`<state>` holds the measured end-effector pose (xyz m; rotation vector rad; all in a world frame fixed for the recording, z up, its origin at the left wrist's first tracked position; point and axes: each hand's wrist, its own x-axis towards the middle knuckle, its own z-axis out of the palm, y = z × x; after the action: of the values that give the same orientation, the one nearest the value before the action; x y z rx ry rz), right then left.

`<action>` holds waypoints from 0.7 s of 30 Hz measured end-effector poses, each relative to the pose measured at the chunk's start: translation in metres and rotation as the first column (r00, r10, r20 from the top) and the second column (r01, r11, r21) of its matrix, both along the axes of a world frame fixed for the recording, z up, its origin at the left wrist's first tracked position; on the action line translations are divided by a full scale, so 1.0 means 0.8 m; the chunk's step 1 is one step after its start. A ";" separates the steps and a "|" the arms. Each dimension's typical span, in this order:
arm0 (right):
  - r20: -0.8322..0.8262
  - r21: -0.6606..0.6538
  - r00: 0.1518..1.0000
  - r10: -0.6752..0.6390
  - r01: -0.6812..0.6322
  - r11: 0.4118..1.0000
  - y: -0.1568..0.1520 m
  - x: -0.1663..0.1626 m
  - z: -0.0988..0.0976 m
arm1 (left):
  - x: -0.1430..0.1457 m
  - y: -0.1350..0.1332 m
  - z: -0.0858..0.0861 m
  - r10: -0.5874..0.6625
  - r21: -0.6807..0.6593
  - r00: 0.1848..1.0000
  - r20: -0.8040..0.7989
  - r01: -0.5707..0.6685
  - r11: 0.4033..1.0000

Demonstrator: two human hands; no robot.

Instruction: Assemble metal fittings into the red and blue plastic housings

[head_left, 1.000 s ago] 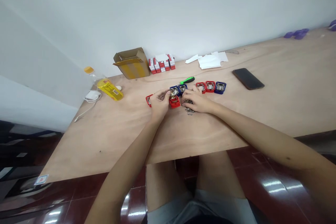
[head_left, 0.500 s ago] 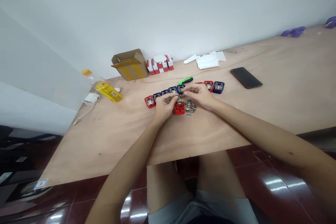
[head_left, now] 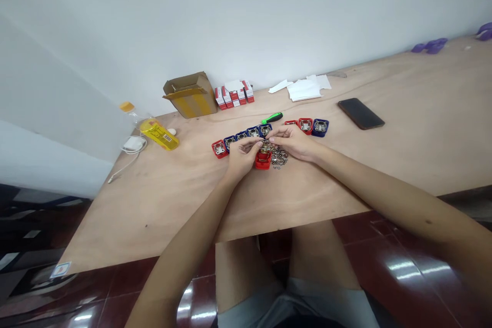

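Observation:
My left hand (head_left: 244, 155) and my right hand (head_left: 291, 141) meet fingertip to fingertip just above a red plastic case with metal fittings (head_left: 263, 160). Both are closed in a pinch around something small, too tiny to name. Beside the case, under my right hand, lies a pile of small metal hardware (head_left: 279, 158). A row of blue cases with metal clamps (head_left: 253, 132) runs behind my hands, with a red case (head_left: 219, 148) at its left end. Past my right hand stand another red case (head_left: 305, 125) and a blue case (head_left: 320, 127).
A green-handled screwdriver (head_left: 272, 118) lies behind the row. Farther back are a cardboard box (head_left: 194, 97), small red-and-white boxes (head_left: 235, 97) and white papers (head_left: 305, 89). A yellow-labelled bottle (head_left: 157, 131) and white charger (head_left: 134, 143) lie left, a phone (head_left: 361, 114) right.
My right hand has shifted slightly down and to the right, showing more of the red case behind it. The left hand stays nearly in place, and both keep their pinch.

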<state>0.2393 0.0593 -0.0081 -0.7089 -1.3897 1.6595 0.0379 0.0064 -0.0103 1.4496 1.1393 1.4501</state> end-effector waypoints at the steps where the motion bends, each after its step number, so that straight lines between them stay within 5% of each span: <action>1: 0.002 -0.004 1.000 0.011 -0.011 1.000 0.000 0.000 0.000 | 0.000 0.000 0.000 -0.001 0.005 1.000 -0.002 0.001 1.000; 6: -0.003 0.026 1.000 -0.002 0.002 1.000 -0.003 -0.002 0.001 | 0.002 -0.001 -0.001 0.049 0.037 0.999 0.005 -0.050 0.998; 12: 0.057 0.246 0.992 -0.115 0.098 0.964 -0.015 -0.014 -0.002 | 0.005 -0.011 0.000 0.146 0.078 0.989 -0.033 -0.143 0.987; 16: 0.098 0.398 0.979 -0.179 0.126 0.909 -0.017 -0.015 -0.003 | 0.008 -0.017 0.006 0.092 0.091 0.992 -0.080 -0.085 0.992; 21: 0.066 0.390 0.973 -0.221 0.179 0.903 -0.009 -0.007 0.003 | 0.007 -0.011 0.006 0.005 0.108 1.000 -0.031 -0.002 0.994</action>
<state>0.2333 0.0519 -0.0055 -0.6936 -1.6008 1.1569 0.0435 -0.0023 -0.0054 1.5494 1.0972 1.5166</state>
